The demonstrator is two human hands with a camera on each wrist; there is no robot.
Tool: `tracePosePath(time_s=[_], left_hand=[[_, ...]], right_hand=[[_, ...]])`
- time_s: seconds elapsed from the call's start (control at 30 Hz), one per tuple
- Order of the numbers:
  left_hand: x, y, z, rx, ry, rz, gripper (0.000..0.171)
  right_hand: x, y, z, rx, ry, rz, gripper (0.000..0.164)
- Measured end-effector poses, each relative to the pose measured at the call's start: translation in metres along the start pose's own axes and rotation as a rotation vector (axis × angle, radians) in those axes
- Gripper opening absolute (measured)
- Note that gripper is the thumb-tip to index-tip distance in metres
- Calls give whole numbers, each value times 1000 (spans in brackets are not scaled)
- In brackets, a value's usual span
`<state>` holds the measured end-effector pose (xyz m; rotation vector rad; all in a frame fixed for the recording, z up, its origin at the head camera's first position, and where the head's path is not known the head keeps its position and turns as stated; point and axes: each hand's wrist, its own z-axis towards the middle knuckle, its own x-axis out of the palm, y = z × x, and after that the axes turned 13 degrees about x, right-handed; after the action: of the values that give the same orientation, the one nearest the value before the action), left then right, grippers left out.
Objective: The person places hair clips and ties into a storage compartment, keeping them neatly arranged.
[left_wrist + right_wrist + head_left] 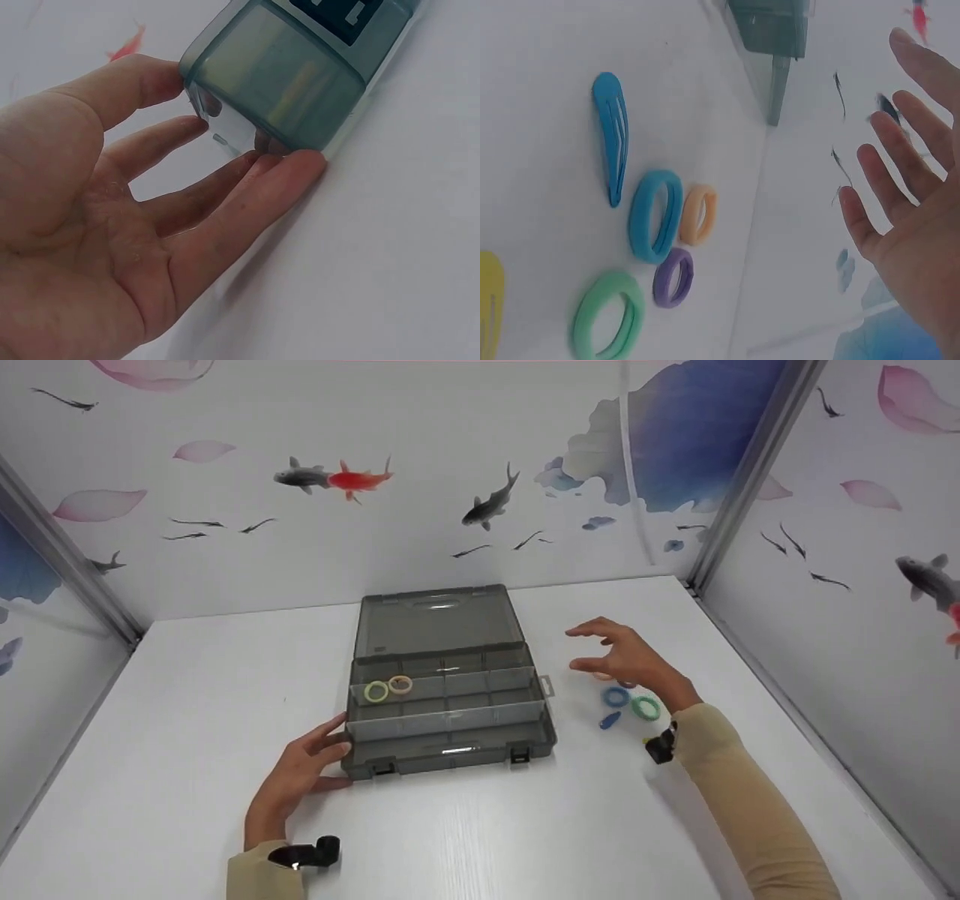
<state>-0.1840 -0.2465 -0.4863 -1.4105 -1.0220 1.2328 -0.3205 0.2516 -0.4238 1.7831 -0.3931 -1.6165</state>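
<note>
Left hand [300,769] has its grip round the front left corner of the box [480,754], prob light, stiff, slick plastic so grab the walls; right hand's [630,656] grip is relaxed and empty near the hair ties [639,225] on the desk [450,840], likely squishy, pinch the band

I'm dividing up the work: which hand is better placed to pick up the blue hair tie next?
Likely the right hand: it looks empty and is near the blue hair tie, while the left hand holds the left side of the storage box, farther away.
</note>
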Motion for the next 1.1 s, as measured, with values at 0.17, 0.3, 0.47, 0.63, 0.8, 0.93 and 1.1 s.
tracePosePath(time_s=[0.17, 0.3, 0.47, 0.63, 0.8, 0.93, 1.1], left_hand=[[-1, 1, 0, 1, -3, -3, 64], [0, 2, 0, -2, -4, -10, 64], [0, 2, -1, -14, -8, -7, 64], [-1, 2, -1, -6, -6, 1, 63], [-2, 1, -1, -1, 0, 2, 65], [-2, 1, -1, -3, -5, 1, 65], [-1, 1, 0, 0, -5, -8, 64]], right_hand=[[-11, -18, 4, 60, 10, 26, 58], [-14, -28, 5, 104, 28, 32, 61], [-14, -39, 6, 200, 74, 31, 67], [-10, -52, 8, 347, 133, 52, 70], [-3, -61, 9, 427, 172, 18, 72], [2, -63, 8, 450, 160, -13, 71], [6, -59, 8, 476, 115, 16, 58]])
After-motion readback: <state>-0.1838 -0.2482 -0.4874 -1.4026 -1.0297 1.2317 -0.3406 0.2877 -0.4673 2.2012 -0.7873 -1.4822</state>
